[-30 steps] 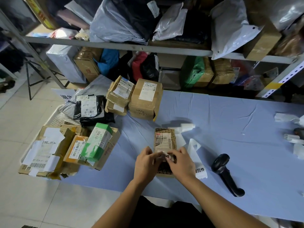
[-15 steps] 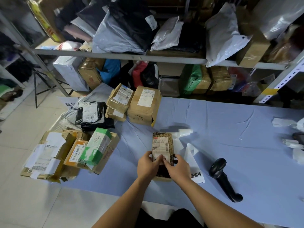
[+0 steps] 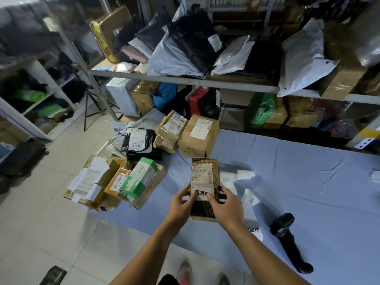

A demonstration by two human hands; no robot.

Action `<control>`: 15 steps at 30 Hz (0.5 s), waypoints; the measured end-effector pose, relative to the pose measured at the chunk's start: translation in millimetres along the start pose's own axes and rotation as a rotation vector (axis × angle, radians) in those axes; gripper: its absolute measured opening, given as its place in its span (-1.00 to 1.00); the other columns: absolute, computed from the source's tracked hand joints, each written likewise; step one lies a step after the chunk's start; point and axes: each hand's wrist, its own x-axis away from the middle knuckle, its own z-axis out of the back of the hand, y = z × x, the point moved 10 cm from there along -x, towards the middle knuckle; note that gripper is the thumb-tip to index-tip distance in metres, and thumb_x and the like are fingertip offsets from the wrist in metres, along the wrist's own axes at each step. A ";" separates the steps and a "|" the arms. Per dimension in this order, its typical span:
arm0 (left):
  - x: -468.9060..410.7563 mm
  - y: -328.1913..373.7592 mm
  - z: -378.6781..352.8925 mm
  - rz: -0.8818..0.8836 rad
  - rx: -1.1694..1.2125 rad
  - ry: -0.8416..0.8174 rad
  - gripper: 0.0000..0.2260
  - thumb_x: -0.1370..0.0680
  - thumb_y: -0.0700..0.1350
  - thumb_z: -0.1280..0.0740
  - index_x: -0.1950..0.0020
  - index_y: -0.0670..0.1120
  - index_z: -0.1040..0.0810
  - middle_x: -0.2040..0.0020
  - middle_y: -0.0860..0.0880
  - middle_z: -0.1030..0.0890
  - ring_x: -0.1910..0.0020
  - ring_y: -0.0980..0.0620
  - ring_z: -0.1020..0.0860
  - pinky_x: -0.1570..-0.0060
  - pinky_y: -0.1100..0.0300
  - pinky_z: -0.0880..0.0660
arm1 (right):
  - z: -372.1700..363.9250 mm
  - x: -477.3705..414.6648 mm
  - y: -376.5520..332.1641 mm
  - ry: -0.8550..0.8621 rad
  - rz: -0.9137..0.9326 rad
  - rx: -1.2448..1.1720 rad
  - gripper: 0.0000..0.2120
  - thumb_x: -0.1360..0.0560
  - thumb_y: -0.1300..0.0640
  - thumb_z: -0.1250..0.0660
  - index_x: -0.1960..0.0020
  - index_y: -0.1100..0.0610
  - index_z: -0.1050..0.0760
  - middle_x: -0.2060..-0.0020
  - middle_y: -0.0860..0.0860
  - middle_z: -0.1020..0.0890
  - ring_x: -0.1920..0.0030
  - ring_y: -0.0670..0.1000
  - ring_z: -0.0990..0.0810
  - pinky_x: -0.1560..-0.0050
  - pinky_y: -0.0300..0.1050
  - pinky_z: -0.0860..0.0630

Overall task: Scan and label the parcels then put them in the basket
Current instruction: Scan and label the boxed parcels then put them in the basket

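A small brown patterned parcel [image 3: 205,167] with a shipping label and a white sticker [image 3: 201,192] printed in black characters is lifted off the blue table [image 3: 298,182]. My left hand [image 3: 181,204] grips its lower left edge. My right hand [image 3: 225,206] grips its lower right edge, thumb on the sticker. A black handheld scanner [image 3: 287,241] lies on the table to the right. A strip of white stickers [image 3: 251,219] lies under my right wrist. The basket [image 3: 107,149] stands left of the table, piled with parcels, among them a green box [image 3: 139,177].
Two taped cardboard boxes [image 3: 197,134] stand at the table's back left corner. A metal shelf [image 3: 205,83] behind is stacked with plastic mailers and boxes. More white paper pieces [image 3: 375,175] lie at the right edge. Tiled floor lies to the left.
Both hands have raised the parcel from the table and the sticker now sits flat on its lower face. The camera has pulled back and tilted up.
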 end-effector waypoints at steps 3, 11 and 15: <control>13.4 20.1 28.0 -0.060 -0.014 0.056 -0.67 -0.64 -0.16 -0.28 -0.42 -0.02 -0.47 -0.11 -0.07 -0.65 0.11 0.06 -0.69 0.20 0.23 -0.59 | -4.5 8.8 -33.7 -0.016 0.076 -0.047 -0.64 -0.49 -0.16 -0.41 -0.20 -0.02 -0.53 -0.05 -0.10 -0.66 -0.06 -0.06 -0.63 -0.05 -0.08 -0.57; 57.7 50.4 125.5 -0.129 0.039 0.204 -0.62 -0.63 -0.13 -0.29 -0.45 0.04 -0.41 -0.11 -0.02 -0.64 0.06 0.17 -0.67 0.20 0.26 -0.60 | -53.5 52.8 -120.1 -0.053 0.214 -0.040 -0.61 -0.48 -0.21 -0.39 -0.22 -0.05 -0.55 -0.04 -0.10 -0.68 -0.03 -0.06 -0.65 0.07 -0.15 -0.55; 82.2 60.7 188.4 -0.200 0.045 0.228 -0.63 -0.64 -0.10 -0.27 -0.45 0.03 -0.43 -0.19 0.00 -0.62 -0.02 0.16 -0.66 0.06 0.15 -0.64 | -96.1 85.7 -164.4 -0.076 0.271 -0.039 -0.60 -0.49 -0.19 -0.39 -0.25 -0.02 -0.55 -0.07 -0.07 -0.68 -0.04 -0.04 -0.64 0.03 -0.14 -0.55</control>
